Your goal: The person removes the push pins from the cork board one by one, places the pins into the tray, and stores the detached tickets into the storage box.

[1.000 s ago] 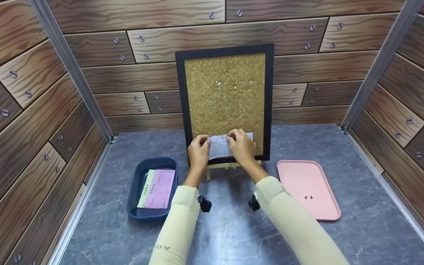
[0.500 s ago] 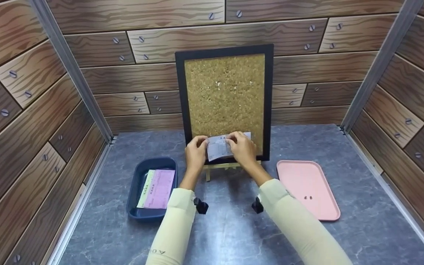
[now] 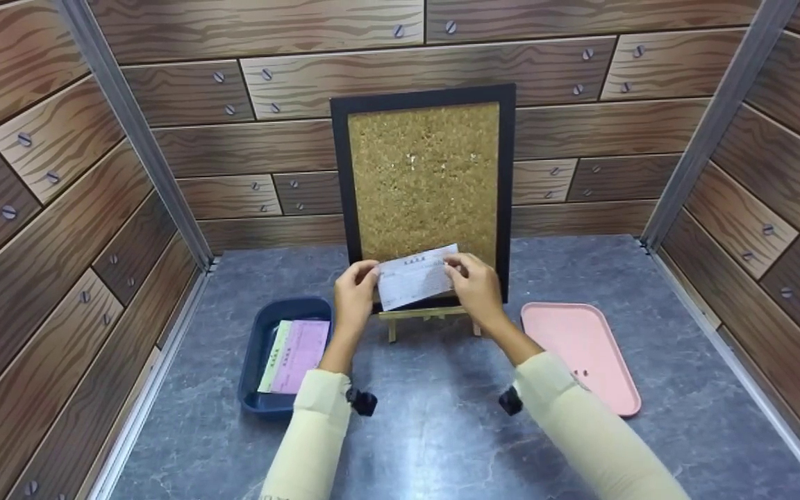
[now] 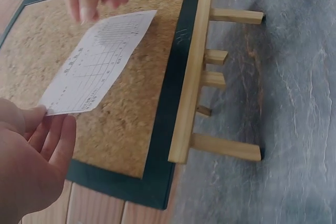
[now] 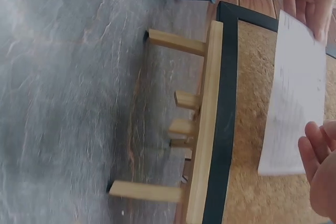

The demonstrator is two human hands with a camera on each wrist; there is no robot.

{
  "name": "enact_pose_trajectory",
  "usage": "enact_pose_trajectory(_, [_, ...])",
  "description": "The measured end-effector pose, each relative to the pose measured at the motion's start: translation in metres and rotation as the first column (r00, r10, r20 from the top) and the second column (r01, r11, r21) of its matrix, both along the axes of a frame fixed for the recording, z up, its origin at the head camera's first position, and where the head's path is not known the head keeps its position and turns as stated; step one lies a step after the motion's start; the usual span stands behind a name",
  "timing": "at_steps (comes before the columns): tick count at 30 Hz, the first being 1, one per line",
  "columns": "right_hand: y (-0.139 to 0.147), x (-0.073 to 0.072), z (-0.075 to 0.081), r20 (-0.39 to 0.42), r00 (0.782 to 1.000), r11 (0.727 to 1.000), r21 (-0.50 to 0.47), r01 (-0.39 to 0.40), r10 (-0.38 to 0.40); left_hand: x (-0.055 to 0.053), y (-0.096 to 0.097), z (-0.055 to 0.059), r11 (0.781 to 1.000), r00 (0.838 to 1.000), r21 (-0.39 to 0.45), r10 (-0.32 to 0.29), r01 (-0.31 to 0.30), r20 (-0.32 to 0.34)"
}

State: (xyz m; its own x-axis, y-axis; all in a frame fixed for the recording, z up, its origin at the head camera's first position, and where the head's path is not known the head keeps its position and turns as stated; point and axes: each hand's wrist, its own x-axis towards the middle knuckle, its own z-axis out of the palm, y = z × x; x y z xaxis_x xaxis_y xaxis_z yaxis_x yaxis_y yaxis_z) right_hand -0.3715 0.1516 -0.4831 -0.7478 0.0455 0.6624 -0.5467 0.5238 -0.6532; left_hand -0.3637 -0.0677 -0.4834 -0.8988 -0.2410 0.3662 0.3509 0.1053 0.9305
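Observation:
A white printed paper slip (image 3: 414, 279) is tilted in front of the lower part of the framed cork board (image 3: 428, 180), its left end lower than its right in the head view. My left hand (image 3: 355, 295) pinches the slip's left edge between thumb and fingers, seen closely in the left wrist view. My right hand (image 3: 478, 288) is at the other end, its thumb and index fingertips close together and overlapping the slip's right edge. In the left wrist view those fingertips are right at the slip's upper corner. I cannot tell whether they pinch it.
The board stands on a small wooden easel (image 4: 190, 77). At left, a navy tray (image 3: 251, 389) holds a pink slip (image 3: 301, 354) and a green slip (image 3: 269, 375). At right, a pink tray (image 3: 577, 330) bears two small dark pieces (image 3: 580, 373). Wood-patterned walls enclose the grey table.
The slip has come down and left from the board and tilted. My left hand has moved left and down with it, while my right hand has shifted right, to the slip's edge.

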Motion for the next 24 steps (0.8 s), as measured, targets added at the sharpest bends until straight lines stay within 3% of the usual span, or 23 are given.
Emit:
enact_pose_trajectory(7, [0.033,0.015,0.0,0.035,0.999,0.999,-0.047,0.004,-0.002,0.016,-0.028,0.002,0.995,1.0,0.099,-0.001,-0.002,0.028])
enact_pose_trajectory(14, [0.073,0.035,-0.005,0.11,0.994,0.986,-0.166,0.005,0.013,0.038,-0.064,0.005,0.987,0.997,0.149,0.055,-0.061,0.048])
enact_pose_trajectory(20, [0.107,0.054,-0.008,0.209,0.977,0.979,-0.186,0.086,-0.046,0.055,-0.097,-0.001,0.972,0.989,0.191,0.13,-0.14,0.064])
enact_pose_trajectory(24, [0.133,0.059,-0.019,0.272,0.959,0.971,-0.198,0.136,-0.079,0.063,-0.118,-0.008,0.963,0.981,0.199,0.165,-0.182,0.098])
